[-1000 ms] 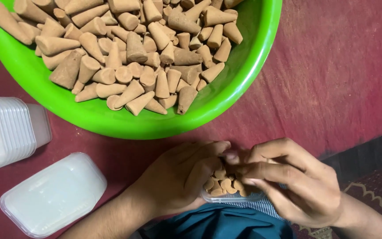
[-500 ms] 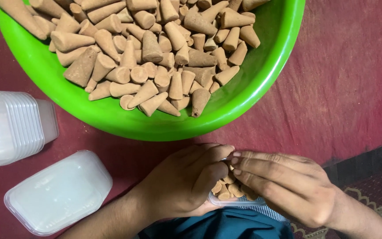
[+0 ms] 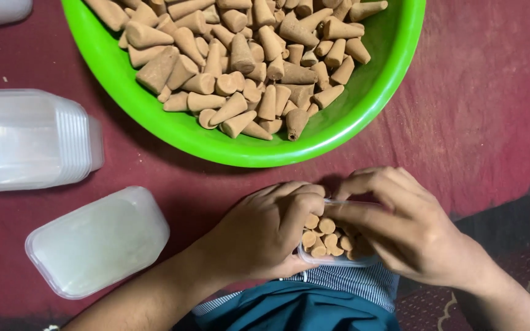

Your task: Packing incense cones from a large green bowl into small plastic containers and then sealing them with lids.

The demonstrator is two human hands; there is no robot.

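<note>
- Left hand curled around the near-left side of a small clear plastic tub, fingers bent over its rim, gripping it.
- Right hand lies over the tub's right half, fingers pressing on the brown cones packed inside, base-up.
- Tub sits on the dark red mat, just in front of the striped cloth at the lap.
- Green round plastic basin of loose brown cones lies beyond the hands.
- Stack of clear tubs and a single clear lidded tub lie to the left.
</note>
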